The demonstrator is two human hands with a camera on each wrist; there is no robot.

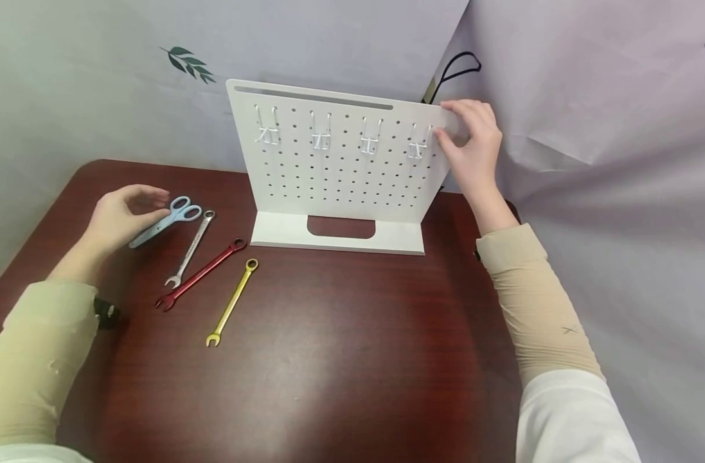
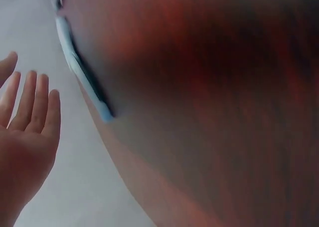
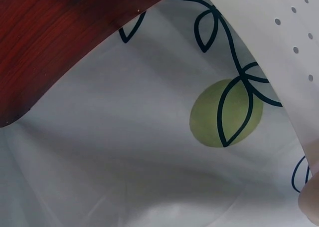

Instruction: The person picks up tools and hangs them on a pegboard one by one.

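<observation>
My left hand (image 1: 117,215) is held over the light blue scissors (image 1: 169,220) at the table's left, its fingers loosely bent and nothing in its grasp. In the left wrist view that hand's fingers look straight and apart from the scissors (image 2: 82,72). My right hand (image 1: 476,148) pinches the top right corner of a white pegboard (image 1: 352,177), thumb on the front face and fingers at the top edge. Several white double hooks (image 1: 321,141) hang in a row near the board's top. Only a fingertip (image 3: 311,202) of the right hand shows in the right wrist view.
Right of the scissors lie a silver wrench (image 1: 191,249), a red wrench (image 1: 202,272) and a yellow wrench (image 1: 232,303). The pegboard stands on its white base (image 1: 279,229) at the back of the dark red table (image 1: 340,334). Pale patterned cloth (image 1: 606,141) surrounds the table.
</observation>
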